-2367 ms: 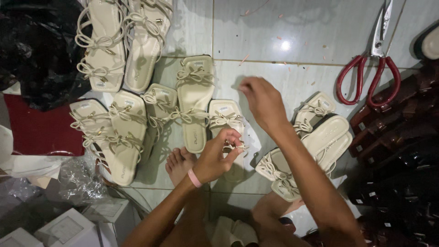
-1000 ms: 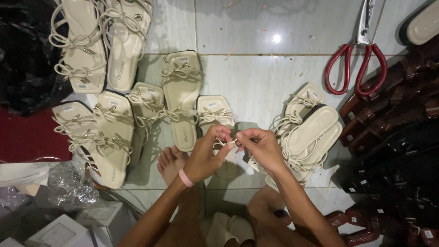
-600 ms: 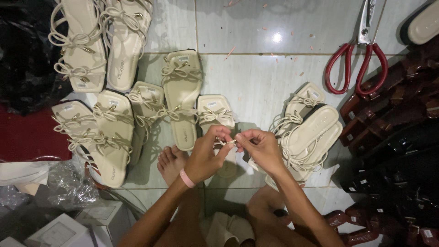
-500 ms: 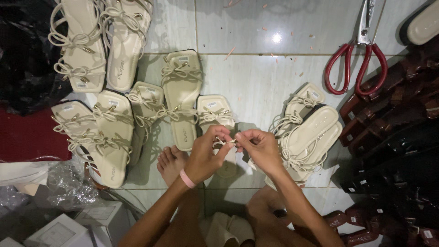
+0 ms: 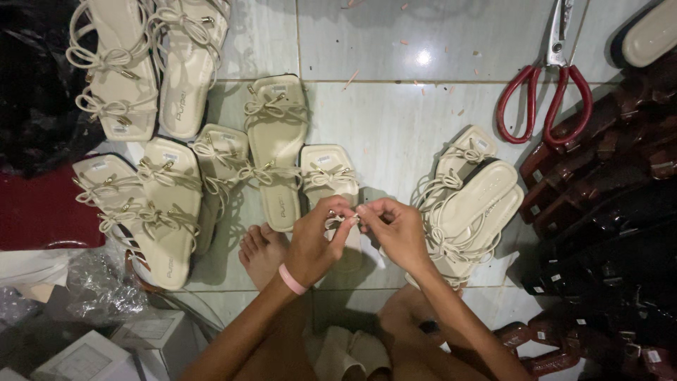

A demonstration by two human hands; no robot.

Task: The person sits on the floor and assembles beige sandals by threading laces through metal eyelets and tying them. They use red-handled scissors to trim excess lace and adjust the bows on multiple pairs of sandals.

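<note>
A cream strappy sandal [image 5: 328,176] lies on the tiled floor in front of me, its lower half hidden behind my hands. My left hand [image 5: 316,238], with a pink band on the wrist, pinches the sandal's thin cream lace [image 5: 343,219]. My right hand [image 5: 396,227] pinches the same lace from the other side, fingertips almost touching the left hand's. Both hands hover just above the sandal. My bare foot [image 5: 261,252] rests on the floor to the left of them.
Several more cream sandals [image 5: 162,204] lie in rows at left and top left, and a stacked pair [image 5: 469,208] at right. Red-handled scissors [image 5: 546,88] lie top right. Dark brown soles [image 5: 606,212] pile along the right. Boxes [image 5: 92,353] and crumpled clear plastic [image 5: 99,279] sit bottom left.
My right hand came back from reaching over the sandals and joined my left hand on the lace. Over the last second both hands have stayed nearly still, fingers working slightly.
</note>
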